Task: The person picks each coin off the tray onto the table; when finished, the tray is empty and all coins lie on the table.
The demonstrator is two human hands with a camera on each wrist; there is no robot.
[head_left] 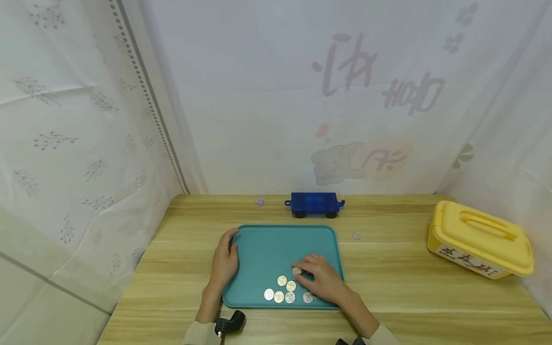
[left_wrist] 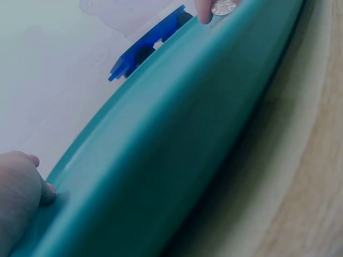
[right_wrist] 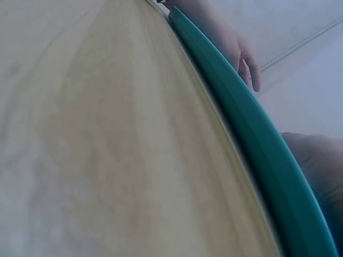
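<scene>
From here I see the right hand (head_left: pixel 321 277) pinching a coin (head_left: pixel 296 271) over the tray (head_left: pixel 276 244), close to the loose coins (head_left: pixel 279 297) along its near side; the left hand (head_left: pixel 224 263), fingers relaxed, rests on its left side, likely to stop it sliding.

A green tray (right_wrist: pixel 257 136) sits on a wooden table (right_wrist: pixel 134 150). Past its edge are the left hand (right_wrist: pixel 233 47), fingers pointing down, and part of the right hand (right_wrist: pixel 324 166).
</scene>
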